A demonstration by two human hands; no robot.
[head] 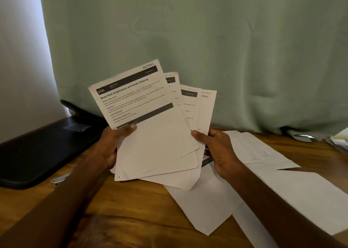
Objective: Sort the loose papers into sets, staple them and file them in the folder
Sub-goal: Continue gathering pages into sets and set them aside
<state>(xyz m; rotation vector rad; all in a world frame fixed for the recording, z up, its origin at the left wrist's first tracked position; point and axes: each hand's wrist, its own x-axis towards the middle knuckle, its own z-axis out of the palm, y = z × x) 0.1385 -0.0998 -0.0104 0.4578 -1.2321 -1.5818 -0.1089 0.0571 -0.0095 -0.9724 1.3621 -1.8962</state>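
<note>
**Fanned set held up for checking**

Both forearms reach in low. Left hand (110, 146) pinches the fanned papers (156, 135) at their left edge; right hand (216, 146) grips their right edge, probably spreading them so section labels show. More loose sheets (263, 153) lie on the wooden desk (131, 210); dark folder (37, 153) lies at left.

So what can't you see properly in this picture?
Head view:
- Three back pages: mostly covered by the front page.
- Loose papers on the table: too faint to read.
- Black folder: cut off by the left edge.
- Pen-like thing: mostly behind the right hand.
</note>
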